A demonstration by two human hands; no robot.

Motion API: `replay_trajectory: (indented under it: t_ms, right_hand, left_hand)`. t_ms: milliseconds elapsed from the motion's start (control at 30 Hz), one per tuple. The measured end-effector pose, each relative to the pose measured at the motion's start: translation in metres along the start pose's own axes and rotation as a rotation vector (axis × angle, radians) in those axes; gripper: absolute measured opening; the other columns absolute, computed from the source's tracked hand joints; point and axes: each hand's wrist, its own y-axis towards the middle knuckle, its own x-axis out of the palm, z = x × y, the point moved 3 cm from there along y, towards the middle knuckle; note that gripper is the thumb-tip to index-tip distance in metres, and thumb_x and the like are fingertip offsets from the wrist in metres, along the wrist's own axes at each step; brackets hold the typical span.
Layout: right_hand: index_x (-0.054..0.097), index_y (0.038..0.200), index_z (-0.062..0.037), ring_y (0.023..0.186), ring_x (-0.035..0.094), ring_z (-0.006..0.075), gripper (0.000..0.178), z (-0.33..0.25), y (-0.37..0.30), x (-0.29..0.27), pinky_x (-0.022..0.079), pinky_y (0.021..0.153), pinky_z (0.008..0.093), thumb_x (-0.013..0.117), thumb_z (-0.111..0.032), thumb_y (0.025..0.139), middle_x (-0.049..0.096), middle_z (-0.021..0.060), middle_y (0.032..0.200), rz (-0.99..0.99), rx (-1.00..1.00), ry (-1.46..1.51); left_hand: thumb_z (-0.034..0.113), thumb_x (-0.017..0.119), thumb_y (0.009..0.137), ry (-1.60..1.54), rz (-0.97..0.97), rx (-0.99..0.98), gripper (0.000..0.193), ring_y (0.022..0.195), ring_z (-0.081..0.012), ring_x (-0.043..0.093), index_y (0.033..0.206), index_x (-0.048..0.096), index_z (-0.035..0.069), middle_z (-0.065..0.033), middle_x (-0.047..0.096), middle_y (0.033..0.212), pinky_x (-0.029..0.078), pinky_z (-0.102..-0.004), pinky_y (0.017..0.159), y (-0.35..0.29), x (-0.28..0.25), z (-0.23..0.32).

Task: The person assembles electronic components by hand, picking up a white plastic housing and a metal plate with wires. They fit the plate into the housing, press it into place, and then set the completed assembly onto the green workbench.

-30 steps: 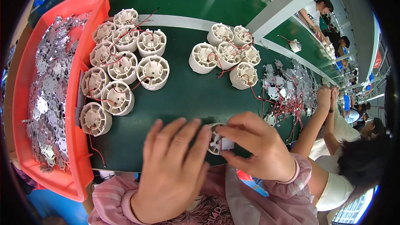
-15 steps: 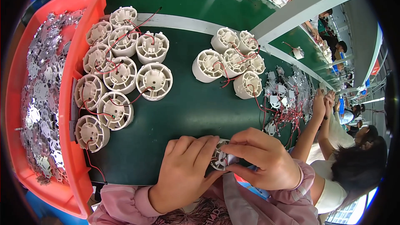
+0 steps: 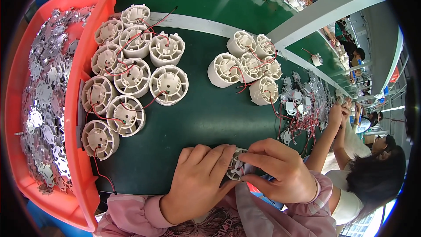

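Observation:
At the table's near edge my left hand (image 3: pixel 199 177) is wrapped round a white round plastic housing (image 3: pixel 235 163), mostly covered by the fingers. My right hand (image 3: pixel 283 169) pinches at the housing's open face with thumb and fingers, where a shiny metal plate (image 3: pixel 237 169) shows inside. The fingertips hide how the plate sits. To the left stand several similar white housings (image 3: pixel 169 85), spoked inside, with red and black wires. Another group of housings (image 3: pixel 225 70) stands farther back, right of the middle.
A red bin (image 3: pixel 79 149) full of flat metal plates (image 3: pixel 46 92) borders the left side. At the right lies a pile of metal plates with red wires (image 3: pixel 302 105). A co-worker's arms (image 3: pixel 326 138) reach in beside it. A grey frame post (image 3: pixel 324 11) rises at the back.
The view has shifted slightly, so the table things appear a little farther right. Both hands keep their hold on the housing, with only slight finger movement.

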Motion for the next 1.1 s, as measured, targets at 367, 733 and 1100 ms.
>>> replay_trajectory:
  t_ms: [367, 733, 1100]
  right_hand:
    - [0.067, 0.105, 0.0001, 0.085, 0.058, 0.0234, 0.042, 0.016, 0.007, 0.013, 0.048, 0.071, 0.0308, 0.078, -0.001, 0.064, 0.057, 0.0144, 0.099, 0.02, -0.048, 0.089]
    - [0.063, 0.103, 0.0008, 0.095, 0.055, 0.02, 0.016, 0.028, -0.014, 0.022, 0.045, 0.083, 0.0328, 0.06, -0.005, 0.089, 0.056, 0.0107, 0.113, 0.132, 0.018, 0.215]
    - [0.054, 0.126, -0.0052, 0.092, 0.059, 0.0232, 0.037, 0.043, -0.014, 0.025, 0.049, 0.08, 0.0339, 0.059, -0.022, 0.093, 0.058, 0.0106, 0.114, -0.073, 0.419, 0.733]
  left_hand:
    - [0.028, 0.074, 0.068, 0.128, 0.066, -0.035, 0.058, 0.086, -0.0245, 0.053, 0.114, 0.056, -0.004, -0.0108, 0.059, 0.101, 0.04, -0.0351, 0.077, -0.001, -0.007, -0.005]
    - [0.043, 0.075, 0.067, 0.07, 0.25, 0.098, 0.047, 0.087, -0.0267, 0.052, 0.095, 0.062, 0.007, -0.0075, 0.054, 0.086, 0.041, -0.0396, 0.078, -0.009, 0.027, -0.003]
    - [0.038, 0.075, 0.07, 0.003, 0.185, 0.076, 0.041, 0.088, -0.0307, 0.057, 0.096, 0.066, 0.008, -0.0126, 0.062, 0.088, 0.043, -0.0434, 0.08, -0.003, 0.022, -0.006]
